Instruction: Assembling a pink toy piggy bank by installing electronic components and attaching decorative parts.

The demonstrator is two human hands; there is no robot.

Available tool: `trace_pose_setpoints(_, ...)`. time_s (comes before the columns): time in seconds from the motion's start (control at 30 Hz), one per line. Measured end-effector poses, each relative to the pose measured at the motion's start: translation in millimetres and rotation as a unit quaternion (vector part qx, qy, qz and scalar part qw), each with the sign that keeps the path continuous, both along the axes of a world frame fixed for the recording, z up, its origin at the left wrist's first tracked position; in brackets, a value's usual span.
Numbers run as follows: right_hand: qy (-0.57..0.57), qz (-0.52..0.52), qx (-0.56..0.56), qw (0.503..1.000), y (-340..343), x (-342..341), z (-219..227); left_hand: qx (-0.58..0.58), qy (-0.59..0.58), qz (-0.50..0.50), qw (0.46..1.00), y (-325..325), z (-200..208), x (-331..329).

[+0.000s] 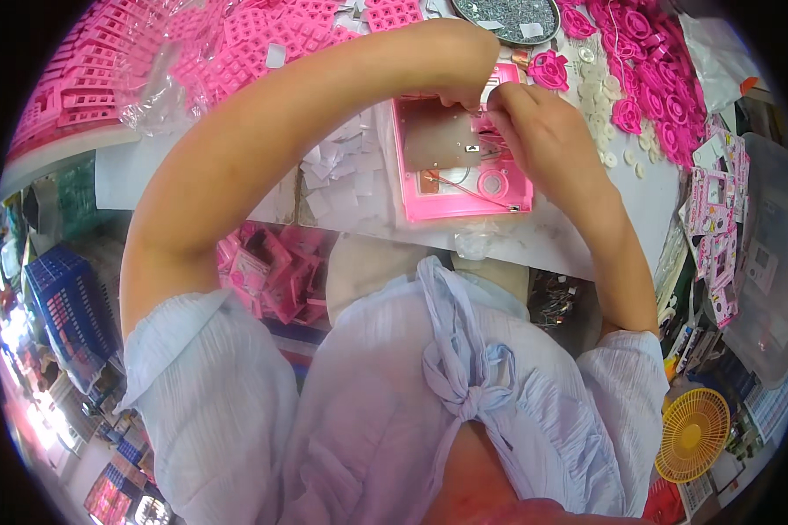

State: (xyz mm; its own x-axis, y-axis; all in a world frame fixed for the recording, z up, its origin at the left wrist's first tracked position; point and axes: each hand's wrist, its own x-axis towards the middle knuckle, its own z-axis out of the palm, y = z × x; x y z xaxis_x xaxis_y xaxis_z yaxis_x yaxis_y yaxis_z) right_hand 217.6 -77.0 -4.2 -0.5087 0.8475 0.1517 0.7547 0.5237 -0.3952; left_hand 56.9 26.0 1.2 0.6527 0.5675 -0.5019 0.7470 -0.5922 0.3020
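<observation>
Head view: two bare hands meet over the far edge of a pink plastic case (459, 166) lying open on a white table (586, 227).

The left hand (464, 87) is curled, fingers drawn together at the case's far rim; what it pinches I cannot tell. The right hand (534, 122) is bunched too, fingertips touching the left hand's, thumb and fingers closed on something too small to make out. The case lies in the middle of the table, just in front of the person, with a grey plate (433, 140) inside, a red wire (464, 188) and a round ring (492, 184) near its near right corner. Paper scraps (341, 175) lie left of it. Pink plastic parts (647, 70) and white buttons (599, 96) are heaped to the far right, pink frames (149, 61) to the far left. A yellow fan (693, 435) sits low on the right.
</observation>
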Motion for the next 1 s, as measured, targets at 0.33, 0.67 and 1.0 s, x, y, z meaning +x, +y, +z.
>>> trace_pose_setpoints(0.33,0.145,-0.049,0.015,0.988,6.0,0.0,-32.1,-0.009,-0.159,0.071,0.985,-9.7,-16.6,-25.0)
trace_pose_setpoints(0.67,0.165,-0.073,-0.037,0.983,2.7,-1.6,-30.6,0.008,-0.13,0.079,0.988,-12.4,-11.8,-22.8)
trace_pose_setpoints(1.0,0.103,-0.058,0.037,0.992,0.1,-7.2,-25.7,0.029,-0.115,0.066,0.991,-14.6,-11.5,-21.3)
